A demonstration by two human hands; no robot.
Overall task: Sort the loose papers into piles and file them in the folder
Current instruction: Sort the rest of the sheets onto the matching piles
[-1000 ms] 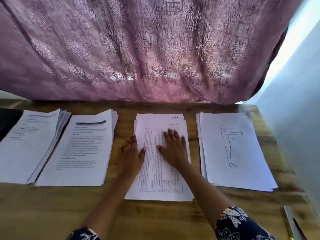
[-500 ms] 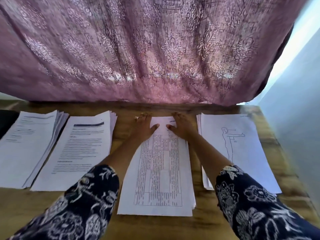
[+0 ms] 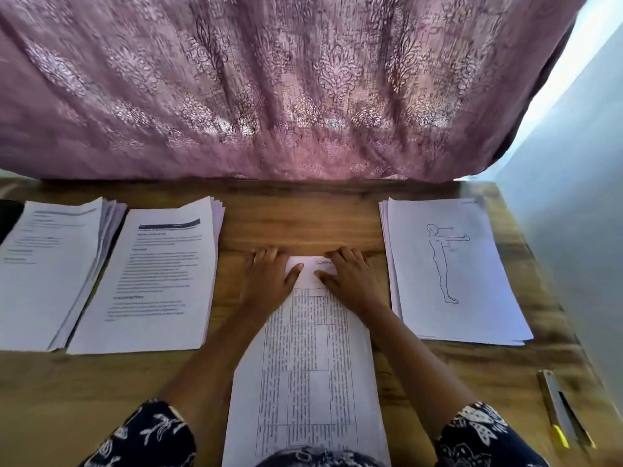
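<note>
Four piles of white paper lie on the wooden table [image 3: 303, 224]. The table-printed pile [image 3: 308, 365] lies in the middle, reaching down to the near edge. My left hand [image 3: 269, 281] and my right hand [image 3: 350, 281] lie flat on its far end, fingers over the top edge, thumbs on the sheet. A text pile with a dark header bar [image 3: 151, 281] sits to the left. Further left is another text pile [image 3: 47, 274]. On the right lies a pile topped by a line drawing of a standing figure [image 3: 451, 271].
A purple patterned curtain [image 3: 269, 89] hangs along the far edge of the table. A dark object [image 3: 8, 214] shows at the far left edge. A flat metal clip with a yellow-tipped pen [image 3: 563, 412] lies at the near right. A pale wall [image 3: 580, 197] bounds the right side.
Both hands slid to the far end of the middle pile, then drew it toward me; bare wood now shows where its top lay. The other piles stayed put.
</note>
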